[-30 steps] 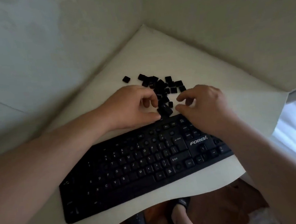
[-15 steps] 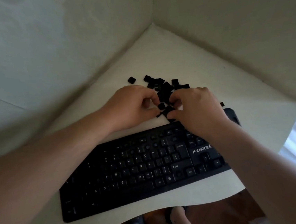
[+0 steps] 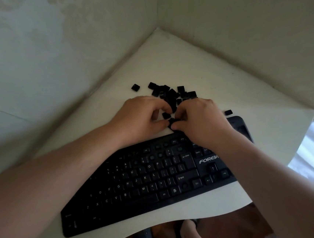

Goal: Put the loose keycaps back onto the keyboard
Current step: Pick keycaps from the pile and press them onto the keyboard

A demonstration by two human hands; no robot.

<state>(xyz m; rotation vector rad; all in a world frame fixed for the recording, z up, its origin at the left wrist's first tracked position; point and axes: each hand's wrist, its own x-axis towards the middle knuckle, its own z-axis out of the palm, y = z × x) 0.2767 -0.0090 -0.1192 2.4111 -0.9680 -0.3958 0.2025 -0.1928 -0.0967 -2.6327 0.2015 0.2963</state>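
Black keycaps [image 3: 171, 95] lie heaped on the table [image 3: 181, 59] behind the keyboard [image 3: 144, 179]. Left hand [image 3: 142, 118] and right hand [image 3: 200, 120], fingers curled, together pinch one cap [image 3: 172, 122] at the keyboard's back edge. To seat it well, I would read its legend, find the bare stem, line it up square and press straight down. Lettering reads "FOREV", then is hidden; "Enter" and "Shift" show.
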